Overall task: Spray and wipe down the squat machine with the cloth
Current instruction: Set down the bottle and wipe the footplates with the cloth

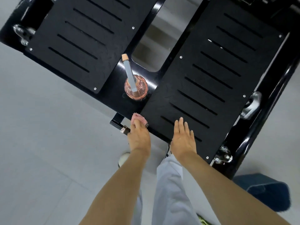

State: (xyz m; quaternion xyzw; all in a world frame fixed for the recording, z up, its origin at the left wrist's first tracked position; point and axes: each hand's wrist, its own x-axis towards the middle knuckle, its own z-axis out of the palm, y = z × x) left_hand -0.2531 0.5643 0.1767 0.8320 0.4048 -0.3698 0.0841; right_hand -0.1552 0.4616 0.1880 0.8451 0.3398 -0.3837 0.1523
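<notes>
A pale grey floor [48,143] lies under the black squat machine [113,98], whose two slotted foot plates run far and right. The pink spray bottle [136,88] stands upright on the frame between the plates. From the head view, both arms reach forward: the left hand [139,137] grips the pink cloth [138,118] at the machine's near edge, and the right hand [183,138] lies flat, fingers straight, on the right plate [203,88].

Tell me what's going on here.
A person stands over the squat machine. The left hand grips a pink cloth at the machine's near edge, beside the right footplate. The right hand is open, fingers straight, over that footplate. The spray bottle stands on the centre frame, untouched.
</notes>
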